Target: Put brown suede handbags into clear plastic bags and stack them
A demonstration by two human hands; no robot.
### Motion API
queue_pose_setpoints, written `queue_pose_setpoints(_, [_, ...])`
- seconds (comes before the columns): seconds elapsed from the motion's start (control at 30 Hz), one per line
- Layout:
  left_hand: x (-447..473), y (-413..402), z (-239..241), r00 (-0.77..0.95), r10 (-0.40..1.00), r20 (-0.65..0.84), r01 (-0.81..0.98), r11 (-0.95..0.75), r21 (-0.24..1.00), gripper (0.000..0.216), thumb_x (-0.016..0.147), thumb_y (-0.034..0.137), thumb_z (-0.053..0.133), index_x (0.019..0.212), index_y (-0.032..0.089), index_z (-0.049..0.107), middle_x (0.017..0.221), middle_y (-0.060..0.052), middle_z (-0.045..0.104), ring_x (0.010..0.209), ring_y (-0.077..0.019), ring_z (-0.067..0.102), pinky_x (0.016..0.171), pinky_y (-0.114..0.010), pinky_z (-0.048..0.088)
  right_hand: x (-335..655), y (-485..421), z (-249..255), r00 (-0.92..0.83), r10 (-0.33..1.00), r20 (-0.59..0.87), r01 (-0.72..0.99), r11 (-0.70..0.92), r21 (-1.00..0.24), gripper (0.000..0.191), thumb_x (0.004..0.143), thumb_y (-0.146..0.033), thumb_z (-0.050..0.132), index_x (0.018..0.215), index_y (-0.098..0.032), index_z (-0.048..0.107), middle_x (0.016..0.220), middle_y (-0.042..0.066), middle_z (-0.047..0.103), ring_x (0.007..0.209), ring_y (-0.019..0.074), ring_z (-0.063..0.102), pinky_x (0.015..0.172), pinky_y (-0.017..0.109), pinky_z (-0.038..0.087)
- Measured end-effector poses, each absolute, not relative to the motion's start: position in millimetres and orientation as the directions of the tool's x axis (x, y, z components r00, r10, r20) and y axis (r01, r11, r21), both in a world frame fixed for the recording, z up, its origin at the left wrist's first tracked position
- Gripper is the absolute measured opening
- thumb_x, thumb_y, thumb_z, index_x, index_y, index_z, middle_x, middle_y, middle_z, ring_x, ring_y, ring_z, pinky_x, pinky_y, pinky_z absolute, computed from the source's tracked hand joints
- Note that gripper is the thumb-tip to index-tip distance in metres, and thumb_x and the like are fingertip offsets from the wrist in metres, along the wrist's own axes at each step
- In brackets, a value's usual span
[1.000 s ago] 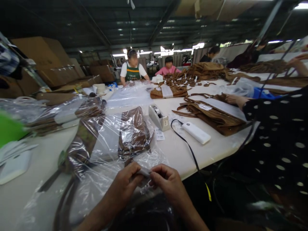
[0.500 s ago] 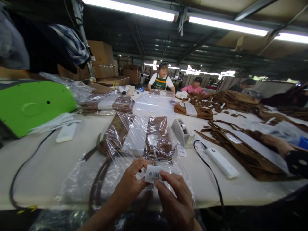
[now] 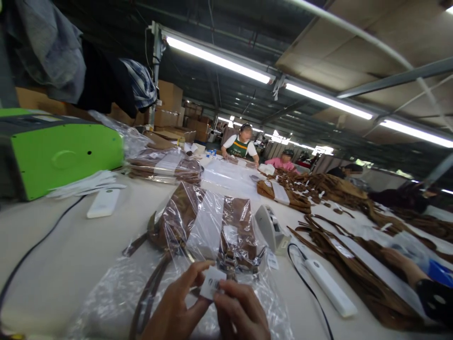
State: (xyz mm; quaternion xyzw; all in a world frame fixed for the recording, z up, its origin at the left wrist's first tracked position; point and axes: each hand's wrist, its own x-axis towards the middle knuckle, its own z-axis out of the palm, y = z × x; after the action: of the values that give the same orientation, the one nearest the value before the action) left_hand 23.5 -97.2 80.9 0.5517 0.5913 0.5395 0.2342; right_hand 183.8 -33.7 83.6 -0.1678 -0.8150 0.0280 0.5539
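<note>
At the bottom middle of the head view, my left hand [image 3: 177, 309] and my right hand [image 3: 240, 314] together pinch a small white barcode label [image 3: 211, 282]. Both hands are closed on it. The label is held just above a clear plastic bag [image 3: 198, 245] lying on the white table [image 3: 60, 264]. Inside the bag lies a brown strap item [image 3: 235, 233] with metal hardware, and a brown strap [image 3: 150, 293] trails out toward me.
A green machine [image 3: 63, 151] stands at the left, with a white handheld device [image 3: 103, 203] and a black cable beside it. A tape dispenser [image 3: 271, 229], a white scanner [image 3: 331, 287] and piles of brown straps [image 3: 339, 193] lie to the right. Other people work along the table.
The view has tilted upward and swung a little, so my hands now sit lower in the picture. Both hands still hold the label over the bag.
</note>
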Motion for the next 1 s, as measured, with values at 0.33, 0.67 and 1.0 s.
queue_pose_setpoints(0.33, [9, -112, 88, -0.555, 0.823, 0.124, 0.061, -0.108, 0.992, 0.026, 0.079, 0.042, 0.064, 0.096, 0.022, 0.059, 0.083, -0.001, 0.066, 0.07, -0.0179, 0.064, 0.055, -0.024, 0.054, 171, -34, 116, -0.216, 0.588, 0.779, 0.105, 0.808, -0.58, 0.004, 0.087, -0.021, 0.068, 0.086, -0.024, 0.071, 0.094, 0.005, 0.073, 0.089, 0.0179, 0.071, 0.077, 0.025, 0.058])
queue_pose_setpoints(0.67, [-17, -125, 102, -0.435, 0.892, 0.12, 0.081, -0.094, 0.992, 0.032, 0.08, 0.033, 0.055, 0.109, 0.022, 0.061, 0.084, -0.001, 0.066, 0.075, -0.0167, 0.061, 0.071, -0.027, 0.049, 139, -38, 141, -0.408, 0.14, 0.902, 0.214, 0.975, -0.055, 0.027, 0.082, 0.001, 0.066, 0.101, -0.018, 0.071, 0.101, 0.009, 0.07, 0.093, 0.0187, 0.066, 0.081, 0.033, 0.055])
queue_pose_setpoints(1.0, [-43, -124, 96, -0.262, 0.965, -0.002, -0.399, -0.107, 0.911, 0.044, 0.081, 0.059, 0.062, 0.081, 0.016, 0.057, 0.07, 0.001, 0.056, 0.064, -0.0124, 0.051, 0.063, -0.024, 0.041, 108, -34, 128, -0.588, -0.004, 0.809, 0.124, 0.988, 0.095, 0.029, 0.084, -0.003, 0.065, 0.106, -0.021, 0.07, 0.1, 0.006, 0.075, 0.091, 0.0193, 0.07, 0.084, 0.037, 0.051])
